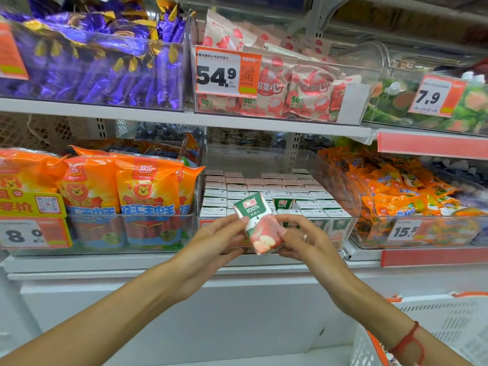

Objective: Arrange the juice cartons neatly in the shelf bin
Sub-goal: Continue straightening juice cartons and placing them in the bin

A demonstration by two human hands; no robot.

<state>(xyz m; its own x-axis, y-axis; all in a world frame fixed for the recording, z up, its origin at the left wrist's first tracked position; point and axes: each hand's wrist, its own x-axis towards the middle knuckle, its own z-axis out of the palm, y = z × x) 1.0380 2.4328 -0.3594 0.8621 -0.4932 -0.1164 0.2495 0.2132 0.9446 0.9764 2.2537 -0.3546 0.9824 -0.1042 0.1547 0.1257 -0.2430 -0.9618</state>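
Tilted carton (pixel 259 222) held between left hand (pixel 211 240) and right hand (pixel 307 240), fingers of both pinching its sides, just in front of the bin (pixel 351 191) of stacked cartons (pixel 264 190).

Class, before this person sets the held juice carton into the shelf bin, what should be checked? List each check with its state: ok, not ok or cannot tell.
1. Held carton gripped by both left hand and right hand: ok.
2. Carton upright: not ok, it is tilted.
3. Printed face toward the viewer: ok.
4. Free slot in clear bin: ok, a gap shows in the cartons in the bin, beside a green-fronted one.
5. Path over the bin's front wall clear: ok.
6. Depth of that gap: cannot tell.
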